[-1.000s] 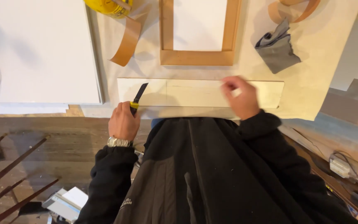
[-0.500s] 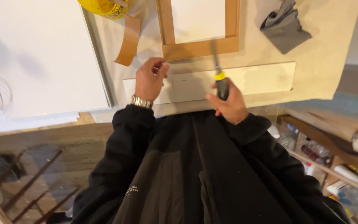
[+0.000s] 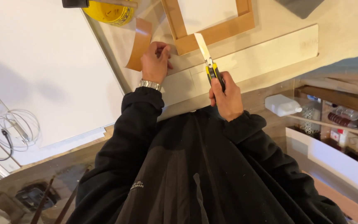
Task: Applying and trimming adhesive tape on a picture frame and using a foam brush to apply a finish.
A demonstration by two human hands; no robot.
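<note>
- Right hand [image 3: 228,98] grips the knife [image 3: 210,62], blade pointing away over the strip [image 3: 245,62].
- Left hand [image 3: 155,62] presses the strip's left end, fingers flat.
- Strip runs left-right.

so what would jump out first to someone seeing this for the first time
Probably the yellow and black utility knife, blade extended, gripped in the right hand over the long pale strip at centre. The left hand presses the strip's left end beside a brown tape curl, with a wooden frame just beyond.
</note>
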